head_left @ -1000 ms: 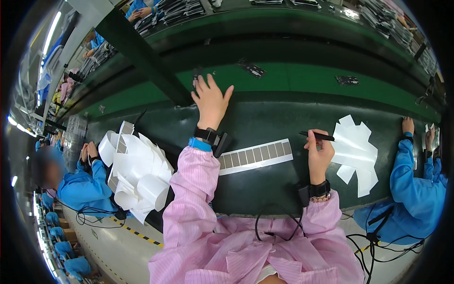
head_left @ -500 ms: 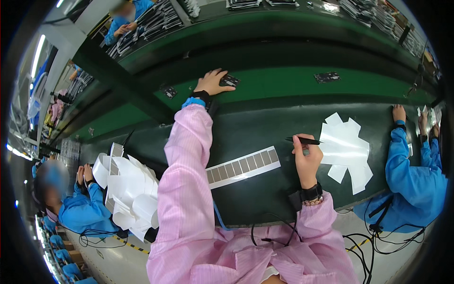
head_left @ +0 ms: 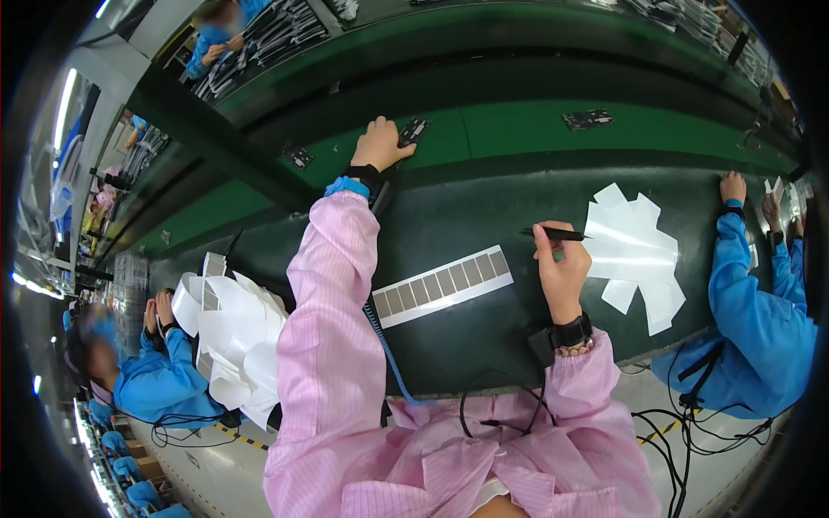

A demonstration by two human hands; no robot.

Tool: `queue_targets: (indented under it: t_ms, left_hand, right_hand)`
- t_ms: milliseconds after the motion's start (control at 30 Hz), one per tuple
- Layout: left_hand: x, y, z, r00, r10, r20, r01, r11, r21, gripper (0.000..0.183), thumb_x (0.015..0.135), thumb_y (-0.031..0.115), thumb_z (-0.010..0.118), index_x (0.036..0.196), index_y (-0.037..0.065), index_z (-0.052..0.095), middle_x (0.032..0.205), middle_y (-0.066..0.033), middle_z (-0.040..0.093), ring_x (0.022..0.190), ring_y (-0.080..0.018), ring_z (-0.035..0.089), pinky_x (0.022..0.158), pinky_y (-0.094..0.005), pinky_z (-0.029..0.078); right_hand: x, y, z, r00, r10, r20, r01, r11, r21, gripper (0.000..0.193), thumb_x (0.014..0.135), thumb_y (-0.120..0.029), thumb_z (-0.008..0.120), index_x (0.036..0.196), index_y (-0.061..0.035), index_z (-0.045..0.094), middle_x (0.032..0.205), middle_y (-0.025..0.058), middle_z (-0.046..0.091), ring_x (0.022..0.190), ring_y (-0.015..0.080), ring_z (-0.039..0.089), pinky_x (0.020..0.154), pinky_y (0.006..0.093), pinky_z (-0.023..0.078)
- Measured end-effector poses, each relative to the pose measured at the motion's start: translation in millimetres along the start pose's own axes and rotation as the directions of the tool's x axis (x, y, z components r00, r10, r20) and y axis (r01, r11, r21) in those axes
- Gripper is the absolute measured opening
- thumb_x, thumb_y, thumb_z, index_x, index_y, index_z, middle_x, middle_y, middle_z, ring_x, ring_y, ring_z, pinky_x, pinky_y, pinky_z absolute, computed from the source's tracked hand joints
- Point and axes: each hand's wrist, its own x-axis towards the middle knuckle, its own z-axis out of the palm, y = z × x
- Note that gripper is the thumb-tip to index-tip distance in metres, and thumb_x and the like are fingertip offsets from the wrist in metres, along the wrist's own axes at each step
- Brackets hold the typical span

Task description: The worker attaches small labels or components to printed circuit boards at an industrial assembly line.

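Note:
My left hand (head_left: pixel 378 145) reaches to the far green strip, its fingers closed at the left edge of a small black circuit board (head_left: pixel 414 131), which sits tilted. In my right hand (head_left: pixel 563 269) is a slim black pointed tool (head_left: pixel 566 234), pinched between thumb and fingers above the dark green table; whether it is tweezers or a pen I cannot tell. Between my arms lies a white strip of grey rectangular labels (head_left: pixel 445 287). Right of the tool, white sheets (head_left: pixel 635 246) are fanned out in an overlapping stack.
Another black board (head_left: pixel 298 154) lies left of my hand, and one more board (head_left: pixel 587 119) farther right. A heap of curled white sheets (head_left: pixel 237 337) is at my left. A green post (head_left: pixel 224 142) slants across the far left. Co-workers in blue sit on both sides.
My left hand has drawn in its spread fingers, and the circuit board under it has turned to a steeper tilt. My right hand still holds the tool. The view has shifted slightly.

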Motion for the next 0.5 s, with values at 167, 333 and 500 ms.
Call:
queue_targets:
  t_ms: [167,333,500]
  left_hand:
    - [2.7,-5.9,1.8,0.996,-0.084,0.038,0.087,0.992,-0.093,0.061,0.072,0.043,0.073,0.105,-0.006,0.055,0.100,-0.0181,0.059,0.102,-0.0346,0.057,0.083,-0.0438,0.052]
    - [-5.7,5.5,-21.4,0.993,-0.116,-0.011,0.109,0.958,-0.264,0.059,0.074,0.026,0.073,0.116,-0.005,0.044,0.097,-0.0268,0.064,0.089,-0.0414,0.063,0.077,-0.0451,0.052]
    - [-50.3,70.8,-70.4,0.973,0.087,-0.216,-0.177,0.880,-0.441,0.055,0.077,0.024,0.070,0.119,-0.001,0.044,0.089,-0.0253,0.065,0.084,-0.0408,0.064,0.071,-0.0455,0.052]
  right_hand:
    - [-0.9,-0.2,-2.0,1.000,0.019,0.003,-0.019,1.000,0.012,0.010,0.086,-0.011,0.070,0.088,-0.0019,0.065,0.070,0.0050,0.065,0.053,0.0086,0.056,0.050,0.0218,0.043]
    - [-1.2,3.4,-2.8,0.999,0.037,-0.008,-0.037,0.999,0.034,0.011,0.086,-0.012,0.069,0.088,-0.0020,0.065,0.068,0.0046,0.064,0.054,0.0089,0.057,0.051,0.0222,0.044]
    - [2.6,-1.9,-8.9,0.998,0.039,-0.050,-0.037,0.998,0.041,0.010,0.087,-0.011,0.068,0.088,-0.0016,0.065,0.067,0.0046,0.063,0.053,0.0090,0.057,0.050,0.0221,0.043]
